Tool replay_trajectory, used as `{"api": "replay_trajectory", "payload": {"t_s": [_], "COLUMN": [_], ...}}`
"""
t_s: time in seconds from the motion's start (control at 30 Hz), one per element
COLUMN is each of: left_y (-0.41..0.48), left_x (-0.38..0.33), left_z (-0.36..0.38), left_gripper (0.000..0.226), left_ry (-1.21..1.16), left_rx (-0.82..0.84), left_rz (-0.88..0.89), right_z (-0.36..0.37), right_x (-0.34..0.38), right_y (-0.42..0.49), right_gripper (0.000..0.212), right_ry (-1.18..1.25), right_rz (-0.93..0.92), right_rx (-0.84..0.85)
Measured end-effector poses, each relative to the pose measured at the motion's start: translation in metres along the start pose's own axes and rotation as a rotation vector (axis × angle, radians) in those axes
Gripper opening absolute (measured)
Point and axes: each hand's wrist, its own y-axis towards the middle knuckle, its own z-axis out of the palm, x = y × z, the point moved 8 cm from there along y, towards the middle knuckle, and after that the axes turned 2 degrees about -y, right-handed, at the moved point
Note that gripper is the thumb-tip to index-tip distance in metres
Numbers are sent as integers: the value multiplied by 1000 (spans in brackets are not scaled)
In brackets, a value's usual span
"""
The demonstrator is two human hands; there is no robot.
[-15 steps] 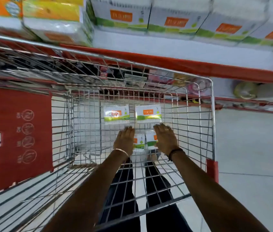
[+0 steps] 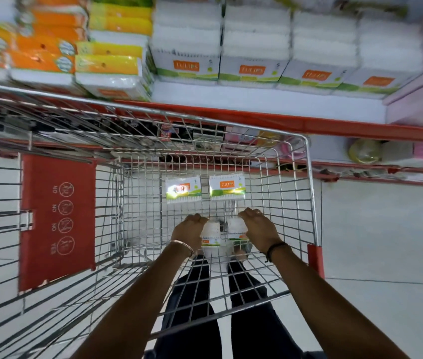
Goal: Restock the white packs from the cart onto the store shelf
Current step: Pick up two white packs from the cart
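Observation:
Both my hands are down inside the wire cart [image 2: 308, 193]. My left hand [image 2: 189, 228] is shut on a white pack [image 2: 210, 235] with an orange and green label. My right hand [image 2: 257, 228] is shut on a second white pack [image 2: 236, 229]. Both held packs are tipped up off the cart floor. Two more white packs lie flat farther in, one on the left [image 2: 183, 190] and one on the right [image 2: 227, 187]. Above the cart, the store shelf [image 2: 257, 102] carries stacks of the same white packs [image 2: 254, 50].
Orange and yellow packs [image 2: 80, 47] fill the shelf's left part. A red shelf edge [image 2: 334, 125] runs just beyond the cart's far rim. The cart's red child-seat flap [image 2: 57, 218] hangs at the left. Lower shelves [image 2: 386, 156] hold mixed goods. Pale floor lies to the right.
Both hands have closed on the two near packs and tipped them up off the cart floor. The view has tilted up, showing more of the shelf.

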Motion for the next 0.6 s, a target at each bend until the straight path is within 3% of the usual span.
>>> {"api": "replay_trajectory", "payload": {"t_s": [0.4, 0.53, 0.6], "left_y": [-73, -83, -105], "left_x": [-33, -43, -55], "left_z": [-120, -154, -195], "left_gripper": [59, 55, 57], "left_ry": [-74, -93, -74], "left_rx": [-329, -457, -552], "left_rz": [-14, 29, 90], "right_z": [-117, -149, -196], "right_x": [21, 22, 30], "right_y": [-65, -70, -90], "right_gripper": [60, 58, 58], "right_ry": [202, 256, 238], "right_rz": [40, 45, 15], "right_rx": [-206, -249, -349]}}
